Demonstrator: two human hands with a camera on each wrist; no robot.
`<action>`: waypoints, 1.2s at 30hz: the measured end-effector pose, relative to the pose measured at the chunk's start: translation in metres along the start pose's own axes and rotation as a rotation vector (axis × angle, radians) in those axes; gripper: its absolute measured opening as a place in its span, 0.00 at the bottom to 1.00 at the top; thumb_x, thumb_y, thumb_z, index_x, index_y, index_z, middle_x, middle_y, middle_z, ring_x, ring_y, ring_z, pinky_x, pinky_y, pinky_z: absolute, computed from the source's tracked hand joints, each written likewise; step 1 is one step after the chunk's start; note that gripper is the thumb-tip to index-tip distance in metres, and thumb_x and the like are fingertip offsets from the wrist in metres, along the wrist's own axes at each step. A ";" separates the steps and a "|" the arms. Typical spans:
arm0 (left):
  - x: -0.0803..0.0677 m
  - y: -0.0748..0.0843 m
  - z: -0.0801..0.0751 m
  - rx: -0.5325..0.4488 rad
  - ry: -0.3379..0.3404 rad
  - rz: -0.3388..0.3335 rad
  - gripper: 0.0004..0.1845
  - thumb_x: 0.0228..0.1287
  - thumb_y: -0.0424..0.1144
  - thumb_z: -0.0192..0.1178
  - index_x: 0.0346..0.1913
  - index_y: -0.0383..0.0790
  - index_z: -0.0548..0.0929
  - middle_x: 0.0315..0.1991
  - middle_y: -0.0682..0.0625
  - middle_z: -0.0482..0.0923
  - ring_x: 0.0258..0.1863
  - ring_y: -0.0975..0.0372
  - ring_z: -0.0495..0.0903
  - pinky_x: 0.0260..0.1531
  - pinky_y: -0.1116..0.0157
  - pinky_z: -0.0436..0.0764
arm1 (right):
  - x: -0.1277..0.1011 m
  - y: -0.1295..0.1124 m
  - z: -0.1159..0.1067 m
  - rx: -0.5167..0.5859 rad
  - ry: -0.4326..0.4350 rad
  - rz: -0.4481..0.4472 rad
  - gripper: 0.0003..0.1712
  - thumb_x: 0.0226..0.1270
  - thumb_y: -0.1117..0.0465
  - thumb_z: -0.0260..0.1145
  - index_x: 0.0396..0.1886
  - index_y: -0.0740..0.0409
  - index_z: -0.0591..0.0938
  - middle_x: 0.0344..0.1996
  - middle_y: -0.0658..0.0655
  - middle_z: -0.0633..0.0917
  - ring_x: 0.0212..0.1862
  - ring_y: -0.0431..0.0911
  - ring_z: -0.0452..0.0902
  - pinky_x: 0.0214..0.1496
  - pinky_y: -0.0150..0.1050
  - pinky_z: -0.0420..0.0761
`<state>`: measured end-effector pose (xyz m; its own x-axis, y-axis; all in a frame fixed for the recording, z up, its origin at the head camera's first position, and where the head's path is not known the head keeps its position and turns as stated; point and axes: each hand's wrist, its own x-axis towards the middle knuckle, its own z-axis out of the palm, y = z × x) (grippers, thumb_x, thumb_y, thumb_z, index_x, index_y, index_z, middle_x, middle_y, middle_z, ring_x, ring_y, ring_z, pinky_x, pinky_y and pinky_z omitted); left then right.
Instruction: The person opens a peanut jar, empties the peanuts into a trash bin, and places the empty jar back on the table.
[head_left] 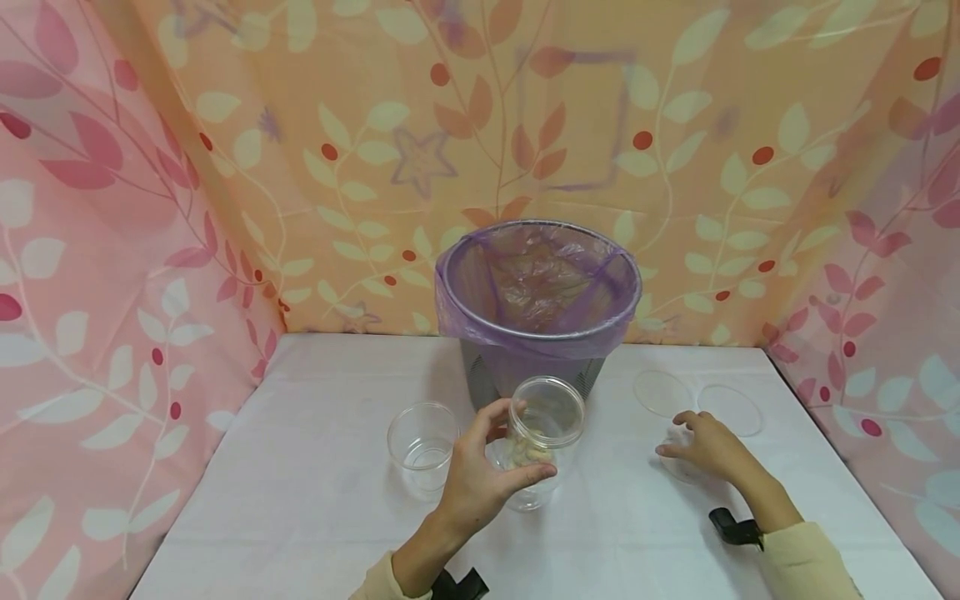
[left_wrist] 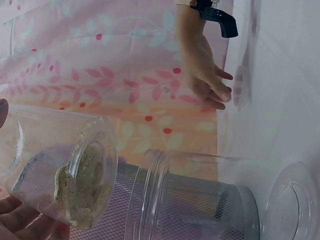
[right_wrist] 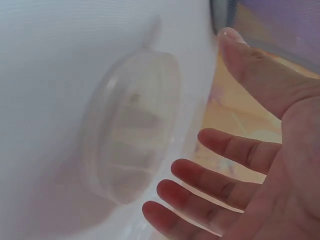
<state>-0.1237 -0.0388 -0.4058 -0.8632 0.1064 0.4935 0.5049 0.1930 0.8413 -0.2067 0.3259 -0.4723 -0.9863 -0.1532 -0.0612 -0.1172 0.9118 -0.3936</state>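
My left hand (head_left: 519,442) grips a clear lidless plastic jar (head_left: 546,417) just above the white table, in front of the bin. The jar holds a little beige food, which sits at its bottom (left_wrist: 82,182) in the left wrist view, with my left fingers (left_wrist: 20,225) under it. My right hand (head_left: 675,437) lies on the table to the right with fingers spread and straight. It touches or hovers over a clear round lid (right_wrist: 130,135); I cannot tell which. The same hand (left_wrist: 205,70) shows in the left wrist view.
A mesh bin (head_left: 536,308) lined with a purple bag stands at the back centre. An empty clear jar (head_left: 422,446) stands left of my left hand. Two more clear lids (head_left: 662,392) (head_left: 729,408) lie at the right. Leaf-patterned cloth walls (head_left: 112,250) surround the table (head_left: 300,517).
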 end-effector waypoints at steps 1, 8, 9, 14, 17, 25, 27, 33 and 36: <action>0.000 0.000 0.000 0.001 0.000 -0.001 0.40 0.40 0.42 0.80 0.60 0.42 0.74 0.56 0.48 0.80 0.52 0.55 0.80 0.54 0.62 0.78 | 0.000 -0.001 -0.003 0.014 0.001 -0.004 0.41 0.53 0.42 0.74 0.53 0.73 0.76 0.45 0.75 0.79 0.47 0.66 0.77 0.48 0.61 0.77; -0.001 0.000 0.000 0.000 -0.002 -0.004 0.40 0.40 0.42 0.80 0.60 0.41 0.74 0.56 0.47 0.80 0.52 0.54 0.80 0.54 0.62 0.78 | -0.001 -0.008 -0.021 0.088 0.031 -0.023 0.38 0.62 0.42 0.67 0.55 0.72 0.77 0.50 0.75 0.80 0.48 0.65 0.78 0.45 0.59 0.80; -0.001 0.001 0.000 -0.003 -0.003 -0.007 0.40 0.40 0.42 0.80 0.60 0.41 0.74 0.56 0.46 0.80 0.52 0.54 0.80 0.54 0.62 0.78 | -0.001 -0.010 -0.023 0.095 0.038 -0.019 0.37 0.63 0.42 0.67 0.55 0.71 0.77 0.50 0.74 0.80 0.48 0.64 0.78 0.46 0.58 0.80; -0.001 0.002 -0.001 -0.010 -0.006 -0.023 0.40 0.40 0.41 0.80 0.60 0.41 0.74 0.56 0.46 0.80 0.53 0.54 0.80 0.55 0.61 0.78 | -0.001 -0.016 -0.038 0.153 0.059 -0.019 0.35 0.67 0.43 0.63 0.56 0.70 0.76 0.52 0.73 0.80 0.51 0.63 0.78 0.49 0.59 0.80; -0.001 0.002 -0.001 -0.004 -0.007 -0.016 0.40 0.41 0.42 0.80 0.60 0.41 0.74 0.56 0.45 0.80 0.53 0.54 0.80 0.55 0.61 0.78 | 0.000 -0.019 -0.047 0.185 0.067 -0.019 0.33 0.68 0.43 0.62 0.56 0.69 0.76 0.52 0.71 0.80 0.52 0.62 0.77 0.49 0.58 0.80; -0.001 0.001 -0.001 0.003 -0.004 0.006 0.40 0.41 0.42 0.80 0.60 0.41 0.74 0.56 0.45 0.80 0.52 0.53 0.81 0.54 0.61 0.78 | 0.001 -0.029 -0.074 0.264 0.094 0.005 0.33 0.71 0.42 0.58 0.57 0.67 0.76 0.51 0.69 0.81 0.49 0.52 0.78 0.42 0.35 0.82; -0.001 0.000 -0.001 0.005 -0.003 0.012 0.40 0.41 0.43 0.80 0.60 0.41 0.74 0.56 0.45 0.81 0.51 0.52 0.81 0.54 0.61 0.79 | 0.001 -0.031 -0.080 0.282 0.112 -0.007 0.31 0.72 0.43 0.57 0.57 0.66 0.77 0.51 0.68 0.81 0.46 0.41 0.78 0.40 0.28 0.80; -0.001 0.000 -0.001 0.001 0.001 0.012 0.40 0.41 0.43 0.80 0.60 0.42 0.74 0.55 0.46 0.81 0.51 0.52 0.82 0.54 0.62 0.79 | 0.005 -0.041 -0.096 0.298 0.168 -0.059 0.29 0.73 0.45 0.57 0.56 0.67 0.77 0.50 0.69 0.82 0.40 0.26 0.74 0.40 0.24 0.80; -0.001 0.001 -0.001 0.001 0.000 0.010 0.40 0.41 0.42 0.80 0.60 0.42 0.74 0.56 0.47 0.81 0.51 0.52 0.81 0.54 0.62 0.79 | 0.009 -0.047 -0.101 0.312 0.183 -0.076 0.29 0.74 0.46 0.56 0.57 0.68 0.76 0.52 0.70 0.81 0.47 0.44 0.79 0.42 0.28 0.83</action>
<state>-0.1224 -0.0399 -0.4053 -0.8583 0.1079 0.5017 0.5131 0.1927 0.8364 -0.2218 0.3201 -0.3619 -0.9839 -0.1198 0.1328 -0.1778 0.7359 -0.6533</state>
